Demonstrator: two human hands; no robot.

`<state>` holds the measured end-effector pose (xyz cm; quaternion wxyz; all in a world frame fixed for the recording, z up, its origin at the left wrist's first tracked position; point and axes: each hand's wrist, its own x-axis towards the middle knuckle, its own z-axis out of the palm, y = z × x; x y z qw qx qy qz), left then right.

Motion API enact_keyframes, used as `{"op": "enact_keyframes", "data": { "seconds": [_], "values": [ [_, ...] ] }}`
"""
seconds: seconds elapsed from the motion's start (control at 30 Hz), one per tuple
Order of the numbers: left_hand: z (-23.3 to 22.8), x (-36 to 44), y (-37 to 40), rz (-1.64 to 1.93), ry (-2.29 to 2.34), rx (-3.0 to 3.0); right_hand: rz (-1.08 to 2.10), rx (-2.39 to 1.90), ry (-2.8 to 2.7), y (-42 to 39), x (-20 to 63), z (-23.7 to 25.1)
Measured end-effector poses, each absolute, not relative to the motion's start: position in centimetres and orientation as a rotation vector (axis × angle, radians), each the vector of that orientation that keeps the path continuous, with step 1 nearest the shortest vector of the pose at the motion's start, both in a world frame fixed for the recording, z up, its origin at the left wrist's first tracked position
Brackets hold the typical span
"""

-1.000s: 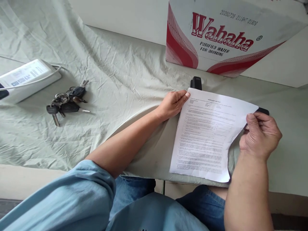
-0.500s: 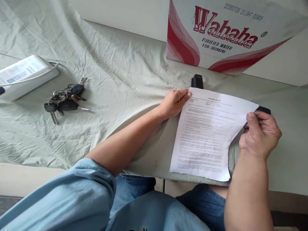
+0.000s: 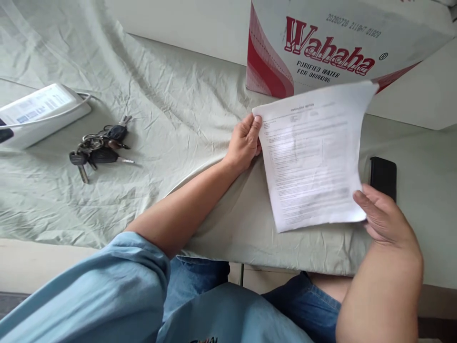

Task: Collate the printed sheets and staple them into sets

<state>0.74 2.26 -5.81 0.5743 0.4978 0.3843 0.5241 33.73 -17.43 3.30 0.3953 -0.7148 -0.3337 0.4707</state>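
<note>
A printed sheet of paper (image 3: 310,166), headed "Overleaf Notes", is lifted off the cloth between my two hands. My left hand (image 3: 244,143) pinches its upper left edge, thumb on top. At the lower right edge, my right hand (image 3: 385,214) grips the paper with its thumb on the front and the fingers behind, partly hidden. The sheet bows, and its upper right corner stands up in front of the carton. Just beyond my right hand lies a black phone-like slab (image 3: 383,176). The black object seen earlier near the carton is hidden by the paper.
A Wahaha water carton (image 3: 271,62) stands at the back. On the left, a bunch of keys (image 3: 102,150) lies on the wrinkled green cloth (image 3: 171,119), beside a white box-shaped device with a cable (image 3: 46,112). The table's front edge runs above my lap.
My right hand has shifted from the sheet's upper right corner down to its lower right edge. The paper has risen and tilted, and my left hand moved slightly left and up. More of the black slab shows.
</note>
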Motion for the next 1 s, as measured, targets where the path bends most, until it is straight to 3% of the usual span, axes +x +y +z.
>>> {"op": "enact_keyframes", "data": {
  "seconds": [0.23, 0.4, 0.5, 0.7, 1.0],
  "values": [
    [-5.9, 1.0, 2.9, 1.33, 0.88, 0.999, 0.919, -1.588, -0.756, -16.9, 30.7, 2.5],
    [-4.9, -0.1, 2.5, 1.294, 0.746, 1.097, 0.405, -1.424, -0.683, -15.5, 29.7, 2.3],
    [-4.2, -0.7, 2.3, 1.231, 0.693, 1.072, 0.274, -1.358, -0.724, -15.9, 31.0, 3.2],
    [-4.3, -0.4, 1.2, 1.03, 0.692, 1.248, 0.445, -1.306, -0.904, -17.2, 32.0, 4.0],
    [-4.4, -0.2, 1.4, 1.027, 0.649, 1.346, 0.589, -1.443, -0.905, -17.1, 31.7, 3.4]
  ]
}}
